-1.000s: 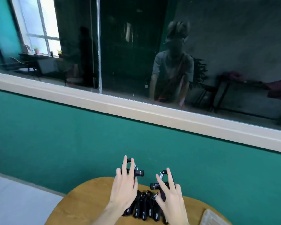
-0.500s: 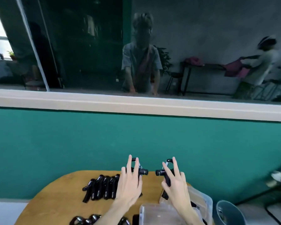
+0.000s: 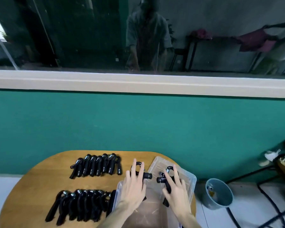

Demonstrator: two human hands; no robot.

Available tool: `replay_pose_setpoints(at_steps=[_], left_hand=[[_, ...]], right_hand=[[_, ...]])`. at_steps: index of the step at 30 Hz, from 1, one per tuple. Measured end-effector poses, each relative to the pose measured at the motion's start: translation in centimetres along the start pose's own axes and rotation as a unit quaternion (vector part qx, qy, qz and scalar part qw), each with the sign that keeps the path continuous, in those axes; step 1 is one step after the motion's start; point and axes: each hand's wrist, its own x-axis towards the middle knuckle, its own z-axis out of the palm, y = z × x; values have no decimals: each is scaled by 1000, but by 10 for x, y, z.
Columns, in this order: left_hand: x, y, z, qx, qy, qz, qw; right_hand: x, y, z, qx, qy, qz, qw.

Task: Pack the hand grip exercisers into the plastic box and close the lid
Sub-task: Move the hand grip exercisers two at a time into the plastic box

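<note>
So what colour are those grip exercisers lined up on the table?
Black, with silvery metal springs; the grip exercisers show in the head view, on the wooden table.

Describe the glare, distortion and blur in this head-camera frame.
Head view: the glass pane mirrors a person and the room, dim and hazy; wide-angle bending bows the white sill; the frame is slightly soft, yet both hands, left and right, and the exercisers read clearly; lighting is even, without hard shadows.

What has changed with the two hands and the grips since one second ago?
Both hands, the left hand and the right hand, each carried one grip from the pile on the table rightward, over the open plastic box. Each kept its hold on its grip; two rows remain on the table.
</note>
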Motion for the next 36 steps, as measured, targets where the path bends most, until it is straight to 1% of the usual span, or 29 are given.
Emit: replay_pose_setpoints(at_steps=[3,6,10,13,19,21,25,28,32,36], left_hand=[[-7,0,19,14,-35,-16,999],[-14,-7,39,60,-68,-19,996],[-14,-16,72,45,-98,-27,994],[-14,-25,101,37,-125,-24,991],[-17,-41,152,55,-158,-23,986],[-16,-43,163,62,-172,-23,983],[-11,-47,186,43,-186,-35,981],[-5,-54,217,20,-193,-60,979],[4,-57,252,-7,-212,-79,974],[7,-55,273,-12,-223,-72,972]], right_hand=[[-10,12,12,3,-22,15,1000],[-19,19,28,-6,-54,26,998],[-22,25,52,-3,-87,42,995],[-21,33,77,2,-126,62,990],[-25,51,128,9,-157,84,984],[-25,57,141,13,-180,105,978],[-27,69,165,29,-218,112,969],[-25,82,187,27,-240,120,963],[-23,101,217,17,-247,113,962],[-21,118,243,33,-247,113,962]])
